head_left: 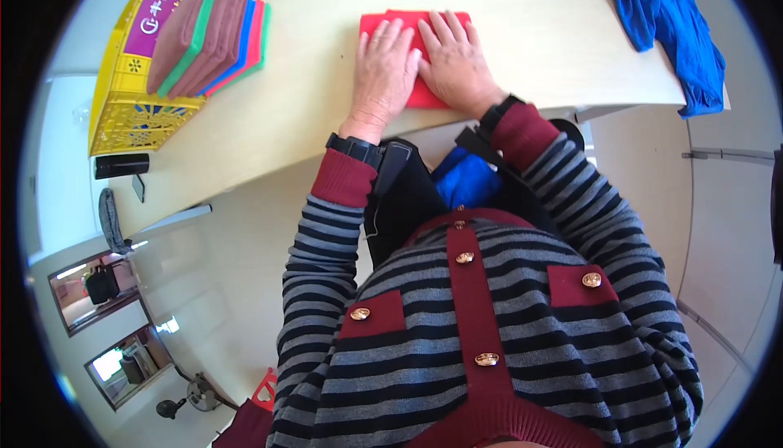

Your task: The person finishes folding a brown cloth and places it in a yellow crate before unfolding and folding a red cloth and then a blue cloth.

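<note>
One red cloth point(377, 22), folded flat, rectangular

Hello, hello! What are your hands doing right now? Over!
Left hand and right hand flat, side by side, pressing folded red cloth on table. Folded stack in yellow basket to the left. Blue cloth pile far right. Nothing between.

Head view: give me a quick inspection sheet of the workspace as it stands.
Surface: pale wooden table.
Job's things: folded red cloth lying flat near the table's front edge.
Clutter: yellow crate holding a stack of folded cloths; loose blue cloth at the right edge.
Grippers: left hand and right hand both pressed flat on the red cloth, fingers extended.
Cables: nothing seen.
Surroundings: light floor; small fan lower left.
</note>
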The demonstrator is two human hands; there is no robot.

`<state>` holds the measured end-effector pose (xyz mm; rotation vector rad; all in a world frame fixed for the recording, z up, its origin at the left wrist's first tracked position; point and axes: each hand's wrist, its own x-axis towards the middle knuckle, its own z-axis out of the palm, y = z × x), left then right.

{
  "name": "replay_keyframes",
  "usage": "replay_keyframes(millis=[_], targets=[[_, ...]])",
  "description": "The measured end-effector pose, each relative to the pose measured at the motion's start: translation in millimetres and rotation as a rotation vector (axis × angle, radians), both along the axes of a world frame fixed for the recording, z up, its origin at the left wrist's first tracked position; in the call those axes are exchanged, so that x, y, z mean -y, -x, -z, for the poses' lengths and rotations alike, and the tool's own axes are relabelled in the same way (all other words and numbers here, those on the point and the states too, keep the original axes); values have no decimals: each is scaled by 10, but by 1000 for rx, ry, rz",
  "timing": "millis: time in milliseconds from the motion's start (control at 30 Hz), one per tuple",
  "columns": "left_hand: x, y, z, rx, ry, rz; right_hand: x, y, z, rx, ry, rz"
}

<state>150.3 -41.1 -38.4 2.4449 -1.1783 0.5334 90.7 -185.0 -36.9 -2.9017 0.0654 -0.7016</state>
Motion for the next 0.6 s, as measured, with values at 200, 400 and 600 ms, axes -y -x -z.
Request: replay_keyframes(millis=[200,400,600], targets=[[264,-161,109,-173,-107,14,175,85,-96,-147,-176,40],[32,-27,-148,-134,-84,-19,38,167,-180,-168,-209,-67],[117,116,-143,-240,-19,-107,235,350,-56,-137,-56,-126]])
